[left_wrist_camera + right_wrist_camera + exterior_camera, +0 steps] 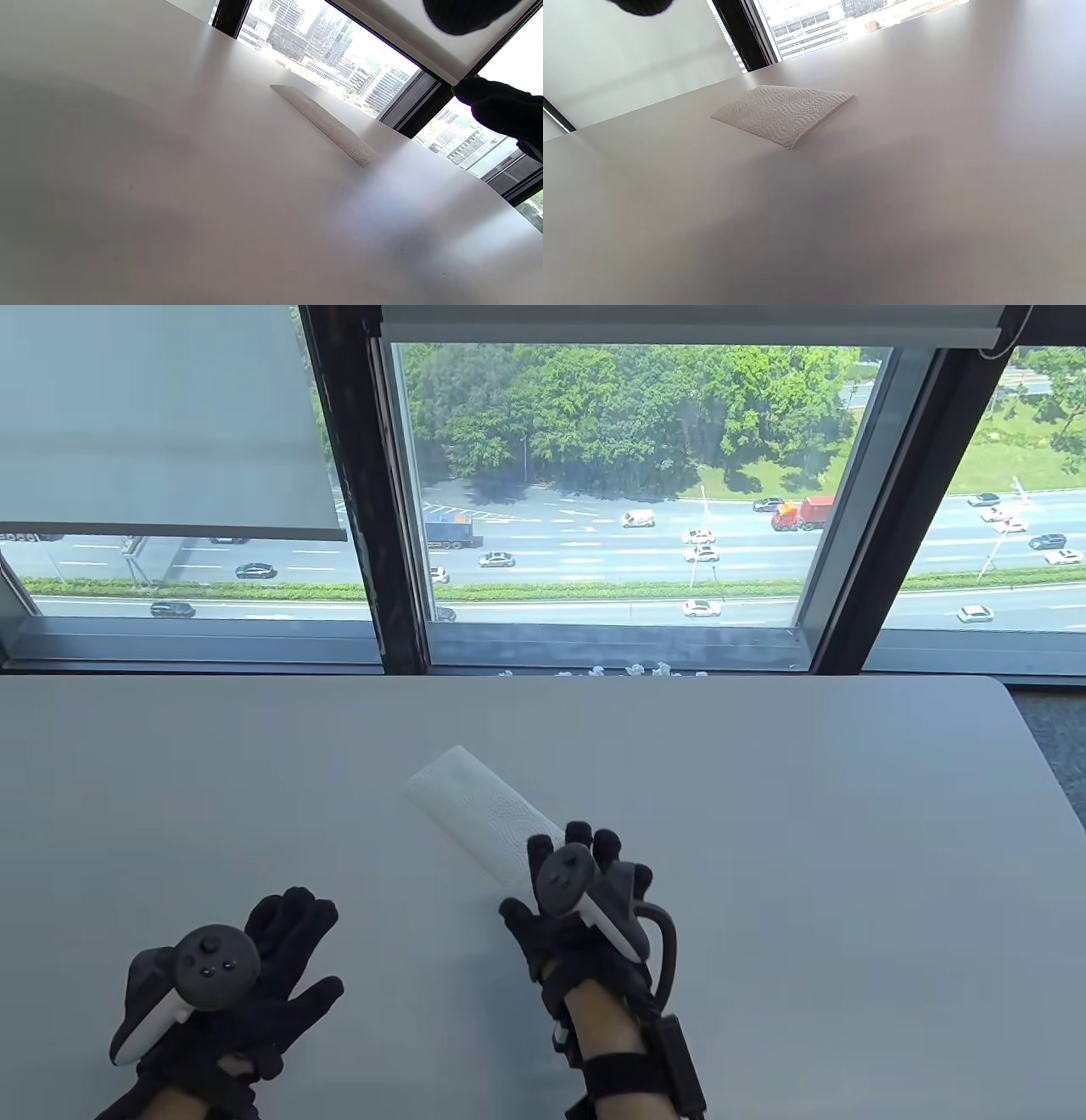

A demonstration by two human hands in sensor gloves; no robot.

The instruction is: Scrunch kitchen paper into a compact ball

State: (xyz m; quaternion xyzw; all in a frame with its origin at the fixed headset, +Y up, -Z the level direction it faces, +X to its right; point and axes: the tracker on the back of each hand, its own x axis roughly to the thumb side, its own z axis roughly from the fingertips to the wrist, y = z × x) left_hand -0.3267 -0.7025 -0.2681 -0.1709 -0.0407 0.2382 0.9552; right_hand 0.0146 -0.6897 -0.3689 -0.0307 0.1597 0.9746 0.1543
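Note:
A folded white kitchen paper [479, 810] lies flat on the grey table [764, 780], near the middle. It also shows in the left wrist view [326, 125] and in the right wrist view [782, 112]. My right hand [585, 882] hovers at the paper's near right end, fingers extended, holding nothing; the right wrist view shows the paper lying free ahead of it. My left hand [271, 950] is at the near left, fingers spread and empty, well apart from the paper.
The table's far edge meets a window sill where several small white paper bits [611, 672] lie. The table's right edge [1052, 780] runs down the far right.

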